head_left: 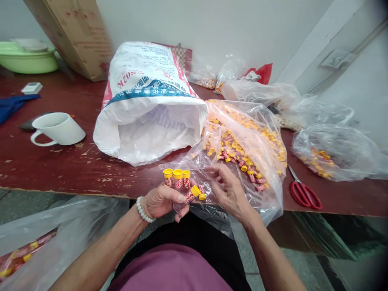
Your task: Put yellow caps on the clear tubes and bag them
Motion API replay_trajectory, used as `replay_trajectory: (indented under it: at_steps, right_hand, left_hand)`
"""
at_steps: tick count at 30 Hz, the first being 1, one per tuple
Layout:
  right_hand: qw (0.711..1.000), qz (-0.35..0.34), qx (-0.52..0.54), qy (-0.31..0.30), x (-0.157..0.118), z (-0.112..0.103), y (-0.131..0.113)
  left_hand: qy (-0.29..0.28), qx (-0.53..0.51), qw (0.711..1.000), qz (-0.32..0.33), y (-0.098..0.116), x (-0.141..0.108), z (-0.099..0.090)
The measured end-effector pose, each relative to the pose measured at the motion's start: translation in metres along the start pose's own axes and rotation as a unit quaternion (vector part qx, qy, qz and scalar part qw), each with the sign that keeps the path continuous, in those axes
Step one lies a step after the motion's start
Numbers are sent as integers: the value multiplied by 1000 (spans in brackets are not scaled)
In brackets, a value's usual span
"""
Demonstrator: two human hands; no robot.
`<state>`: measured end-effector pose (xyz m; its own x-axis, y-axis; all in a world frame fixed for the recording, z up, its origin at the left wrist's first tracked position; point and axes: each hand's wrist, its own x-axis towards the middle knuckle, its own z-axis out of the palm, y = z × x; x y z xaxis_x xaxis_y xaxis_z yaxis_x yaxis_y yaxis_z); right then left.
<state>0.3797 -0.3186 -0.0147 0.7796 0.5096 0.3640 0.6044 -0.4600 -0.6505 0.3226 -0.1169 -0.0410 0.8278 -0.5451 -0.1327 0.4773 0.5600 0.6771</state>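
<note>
My left hand (pixel 162 198), with a beaded bracelet on its wrist, is closed round several small clear tubes (pixel 178 180) with yellow caps and red-and-white printing. Three stand side by side in the grip, and another lies slanted under the thumb. One more capped tube (pixel 202 192) is just beyond the fingers. To the right, my right hand (pixel 232 194) hovers at the edge of a clear plastic bag (pixel 274 202), its fingers loosely bent and apart, with nothing visible between them. Many more yellow-capped tubes (pixel 230 149) fill that bag.
A large white woven sack (pixel 154 149) lies with its mouth towards me. Red-handled scissors (pixel 305 195) rest at the right edge, near another bag of tubes (pixel 323 159). A white mug (pixel 65 129) stands left. Lower left, a plastic bag (pixel 91 218) holds more tubes.
</note>
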Motion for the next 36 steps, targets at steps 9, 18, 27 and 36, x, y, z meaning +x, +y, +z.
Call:
replay_trajectory:
  at_steps: [9,18,27,36]
  right_hand:
    - [989,32,-144,-22,-29,31,36]
    - [997,-5,-32,69,-6,9,-1]
    - [983,-22,121,-139,-17,60,-31]
    - [963,195,181,-50,-17,41,9]
  left_hand:
    - [18,-83,996,-4,-6,-1,-11]
    - [19,-68,997,-9,-11,1,-7]
    - [47,-14,999,11,-33,-25,-11]
    - [620,416,662,-71,-30,-234,-88]
